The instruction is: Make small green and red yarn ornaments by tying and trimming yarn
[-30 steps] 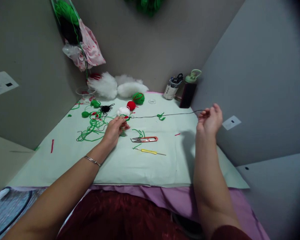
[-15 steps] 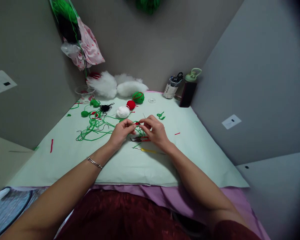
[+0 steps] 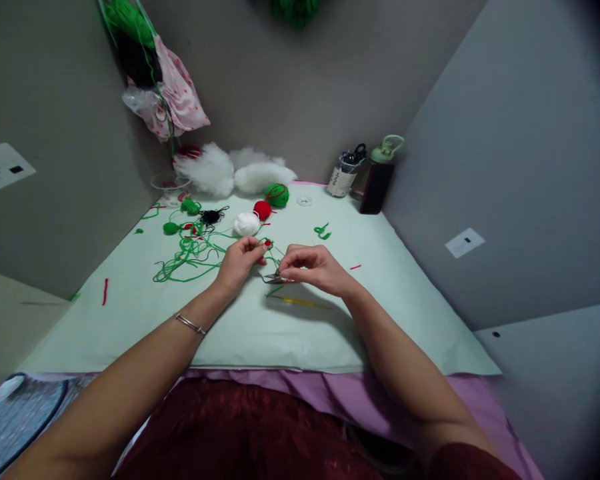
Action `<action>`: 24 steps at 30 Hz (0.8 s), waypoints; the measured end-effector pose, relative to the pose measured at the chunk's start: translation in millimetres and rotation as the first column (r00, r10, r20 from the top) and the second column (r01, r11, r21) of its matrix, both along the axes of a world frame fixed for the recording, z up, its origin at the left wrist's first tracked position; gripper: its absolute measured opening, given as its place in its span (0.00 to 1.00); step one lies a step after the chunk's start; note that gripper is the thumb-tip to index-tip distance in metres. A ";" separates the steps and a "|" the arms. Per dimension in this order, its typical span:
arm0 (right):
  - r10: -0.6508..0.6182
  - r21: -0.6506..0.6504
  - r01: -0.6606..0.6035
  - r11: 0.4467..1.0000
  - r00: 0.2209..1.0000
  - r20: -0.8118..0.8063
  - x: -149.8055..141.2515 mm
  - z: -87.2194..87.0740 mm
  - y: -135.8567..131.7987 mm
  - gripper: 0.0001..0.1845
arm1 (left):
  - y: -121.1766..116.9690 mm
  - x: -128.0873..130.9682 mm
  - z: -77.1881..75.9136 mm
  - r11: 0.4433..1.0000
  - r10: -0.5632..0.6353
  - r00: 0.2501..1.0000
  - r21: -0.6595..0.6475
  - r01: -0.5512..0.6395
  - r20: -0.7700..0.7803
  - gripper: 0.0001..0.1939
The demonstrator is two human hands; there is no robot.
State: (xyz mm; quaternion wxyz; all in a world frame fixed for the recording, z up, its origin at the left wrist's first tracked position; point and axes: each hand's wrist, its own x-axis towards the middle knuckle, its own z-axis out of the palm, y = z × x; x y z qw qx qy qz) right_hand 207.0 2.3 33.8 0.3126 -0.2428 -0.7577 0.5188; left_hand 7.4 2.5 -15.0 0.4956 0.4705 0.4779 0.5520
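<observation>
My left hand (image 3: 240, 265) is closed, its thumb and finger pinching a small red and green crocheted piece (image 3: 269, 244) at their tips. To the right, my right hand (image 3: 313, 268) is pinched shut on a thin dark thread, which runs up to the piece; whether a needle is also between the fingertips cannot be made out. Directly under the right fingers lie thread snips (image 3: 271, 279) with red handles, partly covered by the hand. Nearer to me, a crochet hook (image 3: 297, 302) with a yellow handle rests on the table beside a short green strand.
Loose green yarn (image 3: 187, 263) spreads left of my hands. Behind are a white yarn ball (image 3: 247, 224), a red ball (image 3: 263, 211), a green ball (image 3: 277, 195), black yarn (image 3: 211, 216) and white stuffing (image 3: 210, 172). A pen holder (image 3: 341, 180) and a bottle (image 3: 377, 183) stand back right.
My right hand has drawn away from the piece, toward me and slightly right, with thread stretched between. My left hand has stayed nearly in place, still holding the crocheted piece.
</observation>
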 end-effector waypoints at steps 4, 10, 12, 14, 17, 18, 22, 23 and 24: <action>0.168 -0.062 -0.166 0.984 0.986 0.019 4.3 2.3 -0.6 0.07 | 0.6 -0.2 1.6 1.000 0.004 0.998 0.001 -0.004 0.067 0.15; 0.108 -0.126 -0.097 0.987 0.991 0.083 6.3 -0.4 3.4 0.13 | 0.2 0.0 0.9 0.994 -0.079 0.983 -0.055 0.089 0.163 0.17; -0.028 -0.090 0.033 0.995 0.998 0.056 6.0 -3.8 6.8 0.16 | -0.5 0.3 1.3 0.991 -0.101 0.976 -0.071 0.117 0.193 0.17; -0.169 -0.016 0.169 0.985 0.985 0.017 4.9 -8.1 10.1 0.19 | -1.1 1.0 1.9 0.988 -0.116 0.970 -0.077 0.135 0.212 0.18; -0.353 0.096 0.351 0.932 0.936 0.005 1.5 -13.9 12.1 0.15 | -1.3 1.9 1.9 0.987 -0.114 0.969 -0.087 0.135 0.219 0.18; -0.398 0.143 0.392 0.909 0.917 0.017 0.0 -15.1 11.7 0.11 | -1.3 2.0 1.7 0.987 -0.108 0.970 -0.092 0.131 0.219 0.19; -0.510 0.331 0.480 0.813 0.860 0.007 -5.9 -16.6 9.0 0.07 | -1.7 1.8 1.4 0.988 -0.110 0.970 -0.087 0.131 0.218 0.18; -0.525 0.316 0.502 0.805 0.851 -0.015 -6.9 -16.9 8.9 0.07 | -2.1 1.8 1.9 0.987 -0.119 0.969 -0.083 0.140 0.218 0.18; -0.532 0.264 0.522 0.811 0.846 -0.037 -7.5 -17.3 9.2 0.07 | -2.6 1.8 2.5 0.985 -0.131 0.967 -0.080 0.152 0.218 0.18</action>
